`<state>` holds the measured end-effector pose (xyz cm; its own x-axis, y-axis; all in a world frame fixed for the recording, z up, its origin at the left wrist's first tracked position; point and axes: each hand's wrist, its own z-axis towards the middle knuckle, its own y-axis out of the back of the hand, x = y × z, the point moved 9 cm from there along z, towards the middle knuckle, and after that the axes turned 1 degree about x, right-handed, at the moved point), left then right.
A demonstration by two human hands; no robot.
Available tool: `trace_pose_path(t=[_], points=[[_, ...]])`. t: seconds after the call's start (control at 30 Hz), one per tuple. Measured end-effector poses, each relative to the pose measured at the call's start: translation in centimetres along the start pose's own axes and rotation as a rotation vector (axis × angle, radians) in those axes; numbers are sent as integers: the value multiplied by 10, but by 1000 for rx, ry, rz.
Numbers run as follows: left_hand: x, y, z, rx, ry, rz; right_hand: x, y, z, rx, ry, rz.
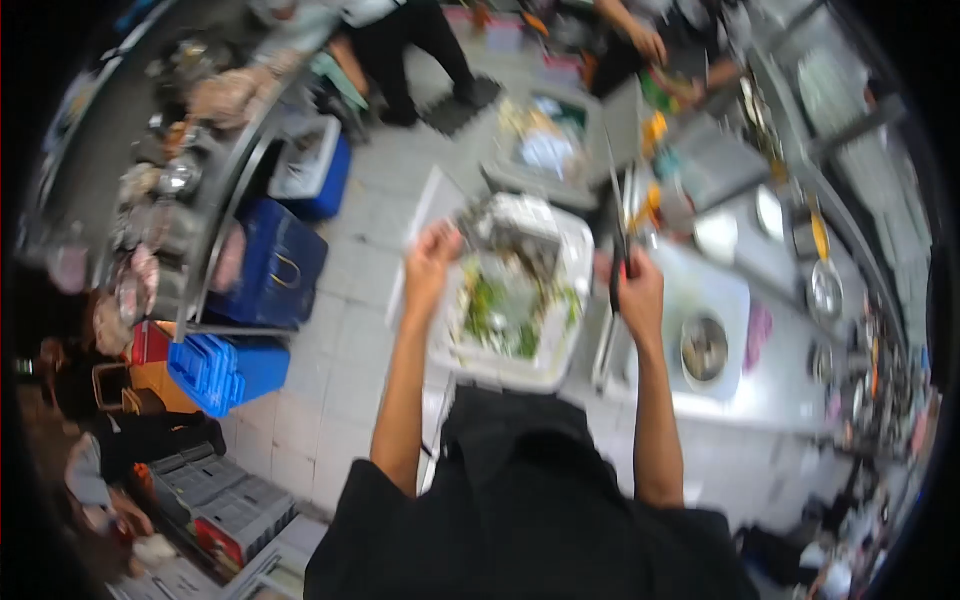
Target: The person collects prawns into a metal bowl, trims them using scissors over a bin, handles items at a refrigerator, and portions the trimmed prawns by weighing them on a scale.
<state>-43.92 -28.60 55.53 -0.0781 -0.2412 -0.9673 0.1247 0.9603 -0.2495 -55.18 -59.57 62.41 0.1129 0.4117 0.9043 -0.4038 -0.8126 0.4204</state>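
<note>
a long dark knife-like tool [619,222] is sitting in the right hand [641,290], its long axis running away from the person's body and its tip leaning slightly leftward. that hand is closing its fingers around the dark handle, where a spot of red is showing. leftward from the tool, between the two hands, a white tub [577,255] is standing in front of the person, with leafy greens [487,300] lying inside. the left hand [430,262] is hanging at the tub's left edge and appearing nearer to it than the right; its fingers are bending inward, but blur is hiding whether they are pinching anything, so i cannot tell.

farther right, a desk [785,390] is carrying a white board [722,382] with a metal bowl [705,348] resting on it. beyond the tub, another container [497,175] is holding pale items too blurred to name. past that, a co-worker's hand [648,45] is showing near the top. on the left, a bright blue bin [215,370] and a dark blue box [270,265] are standing on the floor [335,400]. no brand, label or writing is reading clearly anywhere.
</note>
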Motion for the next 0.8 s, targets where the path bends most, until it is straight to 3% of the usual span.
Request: trace_pose_path(t=[0.03,0.1,0.17,0.2,0.27,0.37,0.43,0.47,0.53,0.8], points=[[-6,-2,-8,-36,45,-8,10,5,-3,-67,-37,104],[-8,-3,1,-55,80,-11,8,28,-11,-186,36,-32],[-24,4,11,-43,-135,235,33,50,-21,-269,127,-174],[-27,8,16,-34,-116,235,34,63,-26,-266,145,-249],[-50,2,27,65,-162,477,44,77,-27,-103,66,-386],[-83,-22,38,261,-183,510,48,80,-25,42,97,-524],[-108,-47,43,378,-230,589,40,58,-23,296,148,-588],[-114,-61,43,473,-280,660,38,59,-18,280,140,-584],[-121,-80,47,540,-250,657,25,35,-14,505,129,-658],[-126,-134,45,761,-356,919,33,27,-6,588,215,-649]])
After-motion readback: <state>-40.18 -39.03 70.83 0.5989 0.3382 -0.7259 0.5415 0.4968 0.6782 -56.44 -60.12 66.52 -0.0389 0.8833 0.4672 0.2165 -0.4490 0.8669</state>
